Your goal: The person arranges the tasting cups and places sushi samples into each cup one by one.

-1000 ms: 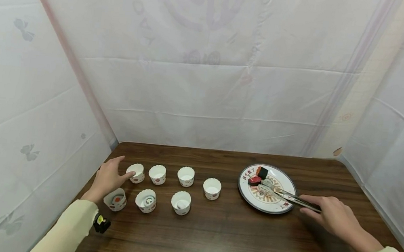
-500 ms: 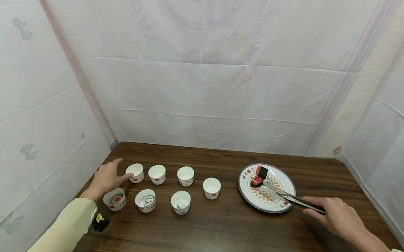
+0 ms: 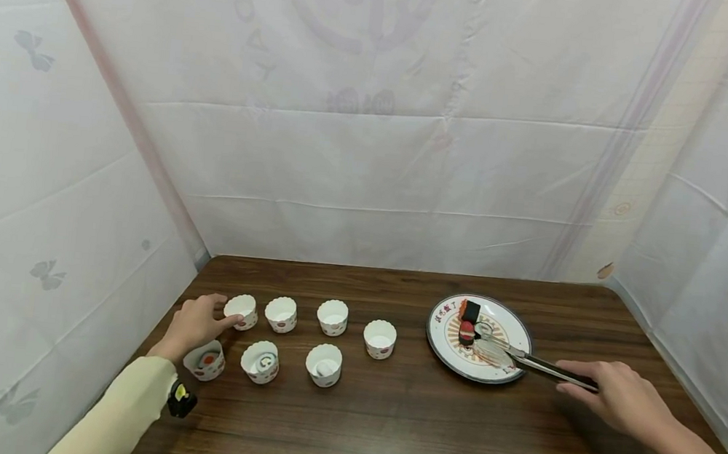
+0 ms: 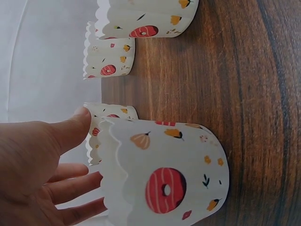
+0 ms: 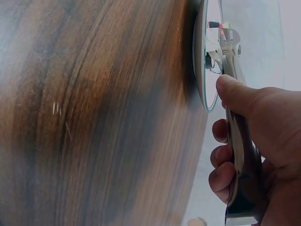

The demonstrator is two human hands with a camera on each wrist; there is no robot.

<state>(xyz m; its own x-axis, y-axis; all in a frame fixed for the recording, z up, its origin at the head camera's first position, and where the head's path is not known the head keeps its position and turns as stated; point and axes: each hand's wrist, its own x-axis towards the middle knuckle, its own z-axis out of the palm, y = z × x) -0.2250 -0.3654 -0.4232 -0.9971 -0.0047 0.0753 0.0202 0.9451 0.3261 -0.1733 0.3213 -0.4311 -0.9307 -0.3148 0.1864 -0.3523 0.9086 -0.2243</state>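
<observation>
Seven cups (image 3: 246, 309); left hand (image 3: 195, 324) holds one, right hand (image 3: 625, 398) grips tongs (image 3: 532, 361) over plate (image 3: 442, 343).

White sheeting (image 3: 370, 162) behind brown table (image 3: 417, 429)

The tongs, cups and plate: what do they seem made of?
The tongs look like polished metal, probably steel: mirror-like reflections. The cups: matte paper or card, judging by thin scalloped rims. The plate: smooth white face suggests glazed ceramic, or melamine.
</observation>
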